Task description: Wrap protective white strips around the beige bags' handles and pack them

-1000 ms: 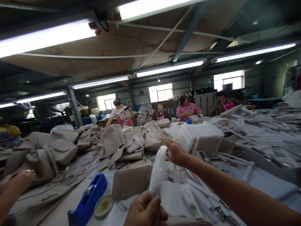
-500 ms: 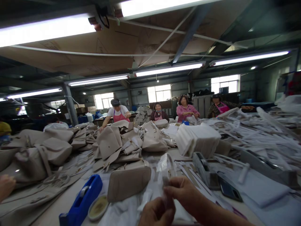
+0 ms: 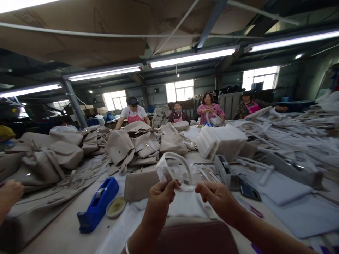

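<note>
In front of me a bag handle wrapped in white, partly see-through film arches up in a loop. My left hand is closed, its thumb and fingers pinching the white wrapping at the near left side of the loop. My right hand is closed as well, pinching the right end of the white wrapping that stretches between both hands. Below them a taupe handbag lies close to me, with white sheet material behind its edge. Another taupe bag lies just beyond my left hand.
A blue tape dispenser and a shallow dish stand left. To the right are a grey tape dispenser, a phone and stacked white sheets. Bags pile up beyond. Another person's hand shows at far left; several people work opposite.
My hands have moved apart, with the white wrapping now stretched between them. The wrapped handle shows as a wider loop. The taupe bag below has come into view, and the camera has tilted down.
</note>
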`<state>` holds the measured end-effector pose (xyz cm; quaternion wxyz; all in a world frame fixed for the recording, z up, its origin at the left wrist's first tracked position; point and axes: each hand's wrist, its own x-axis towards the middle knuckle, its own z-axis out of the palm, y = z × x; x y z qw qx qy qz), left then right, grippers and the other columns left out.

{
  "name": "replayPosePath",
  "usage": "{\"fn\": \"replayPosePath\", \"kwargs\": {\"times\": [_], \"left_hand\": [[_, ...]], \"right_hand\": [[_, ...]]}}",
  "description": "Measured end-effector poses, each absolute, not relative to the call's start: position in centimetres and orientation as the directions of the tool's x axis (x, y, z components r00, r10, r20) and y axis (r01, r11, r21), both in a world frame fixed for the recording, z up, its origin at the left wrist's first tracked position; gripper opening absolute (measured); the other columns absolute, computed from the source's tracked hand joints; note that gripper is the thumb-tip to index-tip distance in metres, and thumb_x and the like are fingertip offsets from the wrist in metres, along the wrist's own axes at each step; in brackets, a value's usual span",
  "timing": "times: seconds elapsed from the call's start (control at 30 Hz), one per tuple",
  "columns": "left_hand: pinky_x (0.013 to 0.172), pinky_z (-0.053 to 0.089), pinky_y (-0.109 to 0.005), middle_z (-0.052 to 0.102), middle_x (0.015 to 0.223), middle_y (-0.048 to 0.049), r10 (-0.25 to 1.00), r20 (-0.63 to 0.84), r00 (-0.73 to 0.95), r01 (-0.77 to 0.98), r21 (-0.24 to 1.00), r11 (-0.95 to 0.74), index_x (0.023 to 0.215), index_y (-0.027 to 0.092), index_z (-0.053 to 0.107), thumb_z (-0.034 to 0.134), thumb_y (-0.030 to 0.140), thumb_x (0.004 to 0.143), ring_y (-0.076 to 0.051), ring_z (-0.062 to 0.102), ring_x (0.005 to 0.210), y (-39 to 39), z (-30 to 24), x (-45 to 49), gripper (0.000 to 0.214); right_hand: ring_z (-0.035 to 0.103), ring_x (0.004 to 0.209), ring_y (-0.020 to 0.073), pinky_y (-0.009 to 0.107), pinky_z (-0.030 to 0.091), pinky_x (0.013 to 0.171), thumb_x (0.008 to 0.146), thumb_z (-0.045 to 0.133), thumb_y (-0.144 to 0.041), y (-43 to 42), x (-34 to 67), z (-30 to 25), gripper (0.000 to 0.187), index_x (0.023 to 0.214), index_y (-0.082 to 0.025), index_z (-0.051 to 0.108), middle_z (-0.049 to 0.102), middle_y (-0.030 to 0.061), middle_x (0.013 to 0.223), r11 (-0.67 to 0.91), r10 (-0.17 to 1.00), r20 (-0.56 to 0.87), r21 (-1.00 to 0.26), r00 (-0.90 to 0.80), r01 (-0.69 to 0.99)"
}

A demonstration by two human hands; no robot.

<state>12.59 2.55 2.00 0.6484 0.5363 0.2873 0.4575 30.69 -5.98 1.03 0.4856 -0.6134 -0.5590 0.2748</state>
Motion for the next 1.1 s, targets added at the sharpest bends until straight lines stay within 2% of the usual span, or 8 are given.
{"fn": "replayPosePath", "kwargs": {"times": [0.1,0.2,0.33,0.5,0.7,0.87,0.97,1.1], "left_hand": [[0.049,0.027,-0.021,0.055,0.056,0.0000,0.883,0.198,0.425,-0.259,0.962,-0.091,0.082,0.013,0.078,0.079,0.049,0.074,-0.006,0.037,0.050,1.2,1.7,12.9,0.037],[0.051,0.033,-0.022,0.056,0.056,-0.0005,0.827,0.201,0.525,-0.183,0.976,-0.121,0.082,0.013,0.078,0.075,0.045,0.079,-0.008,0.042,0.052,-0.1,1.5,13.0,0.032],[0.048,0.033,-0.020,0.067,0.070,-0.0052,0.768,0.204,0.607,-0.169,0.977,-0.126,0.080,0.013,0.077,0.072,0.045,0.082,-0.006,0.043,0.049,-0.8,1.3,12.6,0.033],[0.045,0.032,-0.017,0.069,0.072,-0.0050,0.815,0.218,0.538,-0.211,0.970,-0.120,0.086,0.012,0.072,0.067,0.049,0.086,-0.004,0.046,0.046,-0.1,0.8,12.5,0.037],[0.036,0.028,-0.014,0.068,0.067,-0.0015,0.825,0.133,0.549,-0.177,0.983,-0.041,0.106,0.014,0.059,0.068,0.054,0.083,-0.005,0.048,0.039,0.2,0.7,12.9,0.047],[0.035,0.031,-0.014,0.068,0.073,-0.0042,0.779,-0.024,0.626,-0.121,0.985,0.127,0.107,0.012,0.057,0.072,0.055,0.079,-0.008,0.057,0.045,0.6,0.3,12.5,0.053],[0.037,0.028,-0.012,0.066,0.076,-0.0032,0.704,-0.109,0.702,-0.134,0.950,0.281,0.095,0.012,0.062,0.075,0.051,0.078,-0.004,0.052,0.047,0.9,-0.1,12.1,0.045],[0.040,0.021,-0.014,0.063,0.073,-0.0022,0.705,-0.132,0.697,-0.143,0.938,0.317,0.086,0.012,0.066,0.078,0.048,0.076,-0.002,0.042,0.046,1.1,-0.4,11.8,0.039]], "right_hand": [[0.031,0.041,0.0076,0.022,0.019,0.040,0.084,0.048,-0.071,-6.0,29.9,0.8,0.056,0.084,-0.017,0.064,0.053,-0.0020,0.059,-0.217,0.966,-0.231,-0.969,0.114,-0.118],[0.022,0.039,0.0041,0.021,0.011,0.039,0.076,0.062,-0.061,-5.4,29.2,1.0,0.043,0.073,-0.018,0.056,0.045,-0.0072,0.055,-0.203,0.968,-0.234,-0.941,0.089,-0.271],[0.035,0.045,0.0069,0.023,0.024,0.044,0.075,0.061,-0.038,-4.4,29.1,1.6,0.025,0.062,-0.017,0.056,0.050,-0.0034,0.053,-0.033,0.989,-0.023,-0.997,0.147,0.071],[0.046,0.057,0.0109,0.025,0.031,0.055,0.081,0.050,-0.019,-4.5,29.0,1.8,0.022,0.058,-0.018,0.052,0.052,-0.0029,0.056,0.163,0.959,0.258,-0.844,0.119,0.511],[0.056,0.065,0.0146,0.028,0.035,0.062,0.087,0.050,-0.008,-5.2,28.9,1.1,0.018,0.077,-0.019,0.062,0.065,0.0013,0.074,0.358,0.859,0.493,-0.379,-0.141,0.853],[0.054,0.064,0.0183,0.032,0.035,0.062,0.093,0.050,-0.012,-5.0,28.9,0.5,0.017,0.086,-0.015,0.065,0.064,0.0043,0.072,0.415,0.679,0.668,-0.008,-0.304,0.910],[0.054,0.064,0.0183,0.031,0.037,0.062,0.092,0.048,-0.009,-4.7,28.6,0.4,0.017,0.088,-0.014,0.064,0.064,0.0049,0.073,0.449,0.648,0.695,-0.016,-0.313,0.893],[0.055,0.065,0.0167,0.029,0.040,0.063,0.093,0.044,-0.010,-4.5,28.9,0.9,0.025,0.076,-0.017,0.062,0.064,0.0046,0.073,0.489,0.749,0.613,-0.253,-0.253,0.835]]}}
